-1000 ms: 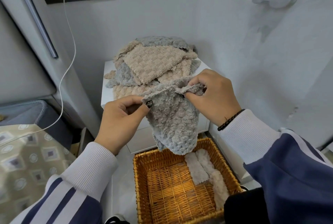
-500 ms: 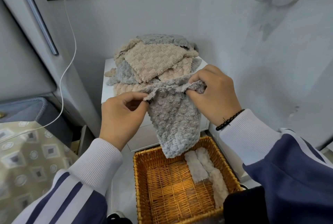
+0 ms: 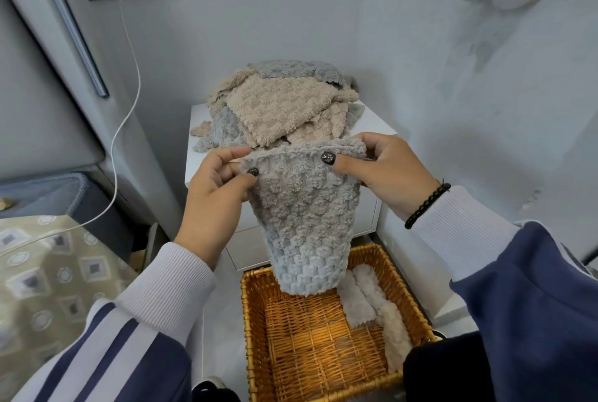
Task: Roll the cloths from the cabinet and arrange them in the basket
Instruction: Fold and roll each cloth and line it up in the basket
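Two rolled cloths [image 3: 372, 301] in basket [image 3: 255, 320].

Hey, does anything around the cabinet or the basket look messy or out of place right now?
The cloth pile on the white cabinet is a loose, jumbled heap, with corners draping past its left side. The rolled cloths in the basket lie neatly along the right wall.

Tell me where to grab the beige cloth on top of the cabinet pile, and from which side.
Take the top beige cloth by its near edge, coming from the front and above. That cloth lies fairly flat on the pile with its near edge loose, so it should probably lift off cleanly. Both hands are busy: left hand and right hand pinch the grey cloth above the basket.
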### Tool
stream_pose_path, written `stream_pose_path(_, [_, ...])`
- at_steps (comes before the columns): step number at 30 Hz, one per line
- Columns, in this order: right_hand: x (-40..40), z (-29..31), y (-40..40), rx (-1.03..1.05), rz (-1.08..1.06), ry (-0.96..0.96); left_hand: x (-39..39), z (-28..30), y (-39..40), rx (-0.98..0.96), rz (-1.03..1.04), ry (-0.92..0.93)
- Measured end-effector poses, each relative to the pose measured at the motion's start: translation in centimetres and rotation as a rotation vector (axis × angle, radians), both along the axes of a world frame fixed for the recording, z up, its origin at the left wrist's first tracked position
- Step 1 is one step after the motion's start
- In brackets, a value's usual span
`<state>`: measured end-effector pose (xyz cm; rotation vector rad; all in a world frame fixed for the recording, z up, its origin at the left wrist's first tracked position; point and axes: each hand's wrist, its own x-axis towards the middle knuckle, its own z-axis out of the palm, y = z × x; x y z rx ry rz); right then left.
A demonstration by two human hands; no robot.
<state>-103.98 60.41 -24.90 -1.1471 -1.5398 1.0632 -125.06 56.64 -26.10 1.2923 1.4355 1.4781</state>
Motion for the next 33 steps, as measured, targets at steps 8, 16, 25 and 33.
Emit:
stream_pose_path(8, [-1.2,-0.6,-0.8,-0.011,0.084,-0.072,-0.3,-0.1,-0.7,-0.125,-0.309,0.102])
stream_pose_path(16, [-2.6,-2.1,-1.3,-0.016,0.081,-0.161,0.5,-1.2,-0.9,-0.015,-0.356,0.442])
stream_pose_path(25, [-2.8,-2.0,-1.7,-0.201,0.294,-0.266,-0.1,0.0,-0.6,0.003,-0.120,0.066])
stream_pose_path(33, [-2.4,-2.7,-1.9,-0.238,0.416,-0.446,-1.6,0.4,-0.5,-0.002,0.045,-0.286])
